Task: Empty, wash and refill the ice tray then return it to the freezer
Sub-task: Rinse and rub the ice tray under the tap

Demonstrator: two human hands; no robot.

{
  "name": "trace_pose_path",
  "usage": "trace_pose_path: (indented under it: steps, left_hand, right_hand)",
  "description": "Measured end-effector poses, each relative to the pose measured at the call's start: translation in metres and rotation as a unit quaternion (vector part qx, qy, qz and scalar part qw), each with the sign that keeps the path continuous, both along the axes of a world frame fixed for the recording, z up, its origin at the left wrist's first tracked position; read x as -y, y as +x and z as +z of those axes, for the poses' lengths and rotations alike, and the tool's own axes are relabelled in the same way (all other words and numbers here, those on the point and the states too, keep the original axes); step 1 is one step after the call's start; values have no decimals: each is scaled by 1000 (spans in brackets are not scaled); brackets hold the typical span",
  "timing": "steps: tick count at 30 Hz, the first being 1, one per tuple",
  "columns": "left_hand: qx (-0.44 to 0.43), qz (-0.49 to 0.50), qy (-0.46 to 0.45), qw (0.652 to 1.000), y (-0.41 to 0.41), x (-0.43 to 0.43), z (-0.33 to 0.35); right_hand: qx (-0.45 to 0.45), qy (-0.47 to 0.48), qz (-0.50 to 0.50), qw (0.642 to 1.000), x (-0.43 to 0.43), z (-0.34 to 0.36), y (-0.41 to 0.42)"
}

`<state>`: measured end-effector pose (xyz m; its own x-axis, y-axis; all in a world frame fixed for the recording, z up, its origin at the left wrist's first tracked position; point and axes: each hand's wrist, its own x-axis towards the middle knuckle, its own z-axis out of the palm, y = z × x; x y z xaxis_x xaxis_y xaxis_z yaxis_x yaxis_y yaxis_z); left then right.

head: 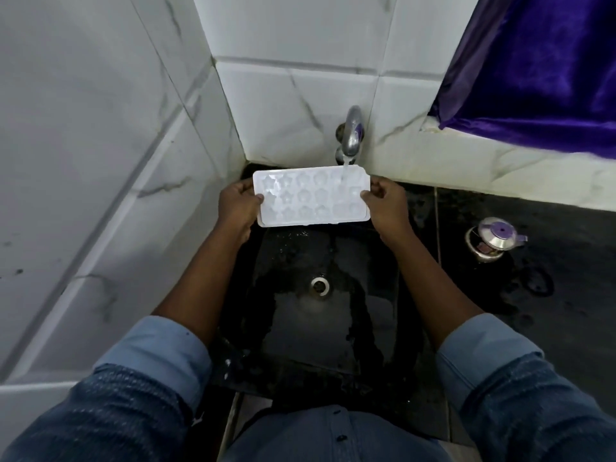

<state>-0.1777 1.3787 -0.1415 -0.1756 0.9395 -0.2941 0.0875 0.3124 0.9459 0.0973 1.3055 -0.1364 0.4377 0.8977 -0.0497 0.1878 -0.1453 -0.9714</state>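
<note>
Both hands hold a white ice tray (311, 196) by its short ends above a black sink (333, 328): the left hand (238, 205) grips the left end with the thumb curled over the rim, and the right hand (385, 203) pinches the right end the same way. The tray sits roughly level under a chrome tap (352, 135) fixed to the tiled wall. A thin stream of water (345, 170) falls from the spout into a cavity near the tray's far right corner. Its moulded cavities, some star-shaped and some rounded, look pale and glossy; how full they are cannot be told. Below, the basin is wet around its metal drain (320, 286). On the dark countertop (566, 311) to the right stands a small steel pot with a purple-knobbed lid (493, 237).
</note>
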Motion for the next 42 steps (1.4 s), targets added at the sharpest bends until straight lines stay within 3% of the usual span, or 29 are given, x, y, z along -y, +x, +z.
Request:
trace_pose_path:
  steps: [5,10,12,16,19,21,23,32,42]
  left_hand:
    - [36,26,-14,999,20,19,-23]
    - [27,40,60,997,30,25,-44]
    - [20,37,76,996,31,26,-42]
    - [99,13,55,993,43,33,-19]
    - [185,57,2,981,51,35,-6]
    - [239,78,-17,968,51,35,0]
    - [258,70,-23,963,49,36,1]
    - [269,38,-43,961,63,36,-2]
    - [149,-65,-26,986,95,41,-4]
  right_hand:
    - [149,39,9,988,15,11,10]
    - [325,55,0,944,30,-2,25]
    - [338,66,-11,939,32,-7,29]
    - [229,16,-24,973,36,-13,35]
    - [34,-22,-19,999,37,-17,37]
    - [-94,-38,-38,994,39,-15,38]
    - [-149,-50,-59,986,43,-14,43]
    - [-111,-59,-86,988,50,-25,64]
    - [-203,-40,-221,953,45,-18,91]
